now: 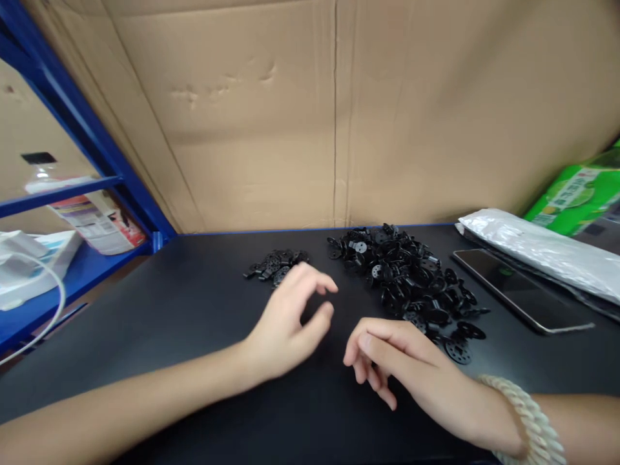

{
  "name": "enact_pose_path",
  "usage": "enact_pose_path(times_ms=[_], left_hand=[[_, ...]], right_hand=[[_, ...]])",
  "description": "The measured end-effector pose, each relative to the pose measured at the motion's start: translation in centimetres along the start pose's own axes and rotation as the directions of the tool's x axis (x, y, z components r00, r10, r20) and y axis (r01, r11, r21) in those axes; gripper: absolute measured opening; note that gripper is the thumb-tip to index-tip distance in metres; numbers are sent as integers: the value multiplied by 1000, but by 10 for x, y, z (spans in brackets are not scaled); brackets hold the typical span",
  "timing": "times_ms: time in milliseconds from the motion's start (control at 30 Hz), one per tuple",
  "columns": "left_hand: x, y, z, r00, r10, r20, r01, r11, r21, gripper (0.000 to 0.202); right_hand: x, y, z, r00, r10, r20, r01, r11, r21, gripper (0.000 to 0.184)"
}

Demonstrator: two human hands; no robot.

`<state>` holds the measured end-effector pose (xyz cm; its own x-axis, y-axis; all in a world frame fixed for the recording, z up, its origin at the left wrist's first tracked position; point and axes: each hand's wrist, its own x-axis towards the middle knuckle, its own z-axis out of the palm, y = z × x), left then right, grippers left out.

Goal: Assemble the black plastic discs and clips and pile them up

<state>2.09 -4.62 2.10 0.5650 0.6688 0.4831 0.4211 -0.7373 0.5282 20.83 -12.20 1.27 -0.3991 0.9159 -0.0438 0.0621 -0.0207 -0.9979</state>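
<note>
My left hand [290,323] hovers over the black tabletop [194,310], with a visible gap between thumb and curved index finger and nothing in it. Just beyond its fingers lies a small pile of black perforated disc-shaped plastic parts [274,265]. To the right, my right hand [397,368] is held with the thumb pressed to the index finger and the other fingers loosely curled. Whether anything sits in that pinch is hidden. Behind it spreads a larger pile of similar black plastic parts [407,278], each with a round holed disc and a clip-like piece.
A smartphone [518,290] lies right of the large pile, beside a silvery plastic bag [542,248] and a green package [571,197]. Cardboard [252,129] walls the back. On the left, a blue shelf [97,265] holds a labelled bottle [97,219] and a white cable [61,303].
</note>
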Motion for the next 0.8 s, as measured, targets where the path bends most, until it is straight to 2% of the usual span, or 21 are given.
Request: enact_pose_path(times_ms=[67,133,167,233,267,300,367,400,467,533,600,700,800], left_hand=[[-8,11,9,984,83,158,-67,992,-106,21],[-11,14,13,968,80,239,-44,987,-153,21],[-12,12,14,965,52,255,-14,988,-152,20],[-11,8,15,967,-32,252,65,990,-124,17],[-10,6,15,967,-71,246,100,989,-109,16],[-10,4,14,965,-95,243,122,988,-98,15],[-10,3,15,965,-106,240,131,987,-89,13],[-10,2,15,965,-99,243,123,988,-89,12],[-10,2,15,966,-80,248,106,990,-92,12],[-10,2,16,966,-71,250,97,991,-95,12],[-10,2,16,965,-65,255,92,991,-97,12],[-10,1,16,964,-55,259,85,991,-103,13],[-10,0,16,965,-52,258,83,990,-111,15]], right_hand=[[-2,-7,-5,996,-85,-34,83,995,-47,36],[-1,-18,-19,970,-216,-113,200,970,-141,35],[0,-24,-30,942,-290,-168,255,945,-203,34],[4,-37,-59,837,-445,-318,334,877,-347,31],[7,-42,-76,759,-534,-372,356,819,-449,29],[10,-46,-94,705,-590,-393,317,759,-569,26],[16,-50,-129,673,-657,-340,193,600,-776,21],[18,-51,-144,696,-663,-275,163,519,-839,21],[21,-49,-167,762,-619,-193,160,468,-869,19],[22,-45,-180,830,-547,-109,180,447,-876,16],[24,-41,-185,874,-484,-37,204,435,-877,14],[27,-37,-184,899,-438,16,225,429,-875,14],[29,-35,-183,902,-431,14,224,440,-869,13]])
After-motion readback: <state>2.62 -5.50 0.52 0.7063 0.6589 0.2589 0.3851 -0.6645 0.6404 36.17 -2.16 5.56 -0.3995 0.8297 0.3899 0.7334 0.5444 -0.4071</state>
